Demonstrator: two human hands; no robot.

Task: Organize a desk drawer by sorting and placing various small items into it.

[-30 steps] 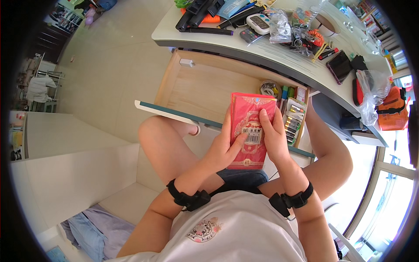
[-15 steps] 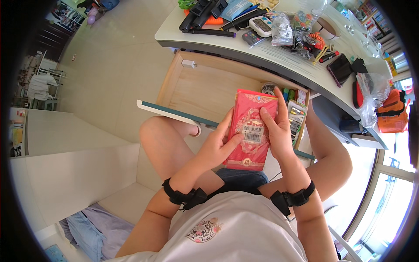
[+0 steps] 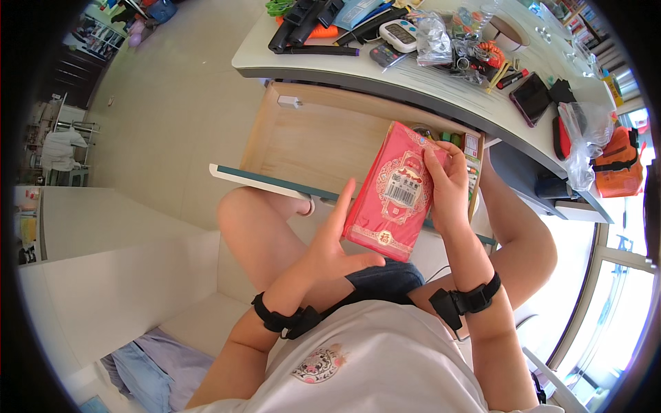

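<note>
A pack of red envelopes (image 3: 401,196), with gold ornament and a white barcode label, is tilted above my lap. My right hand (image 3: 449,182) grips its upper right edge, thumb on the front face and fingers behind. Beside its lower left corner, my left hand (image 3: 339,244) is open, thumb and fingers apart; whether the palm touches the pack I cannot tell. Beyond the pack is a pulled-out wooden drawer (image 3: 310,141). A white charger plug (image 3: 290,102) lies in its far left corner, and small boxes (image 3: 471,145) sit at its right end, partly hidden by my right hand.
Above the drawer, the desk (image 3: 289,65) bears a white timer (image 3: 399,35), a dark phone (image 3: 531,104), a clear plastic bag (image 3: 582,144) and several pens. An orange bag (image 3: 617,168) is at the right. A white panel (image 3: 124,275) stands at my left.
My left hand has let go of the pack and opened, moving slightly down and left. The pack has tilted clockwise in my right hand. The view has shifted slightly.
</note>
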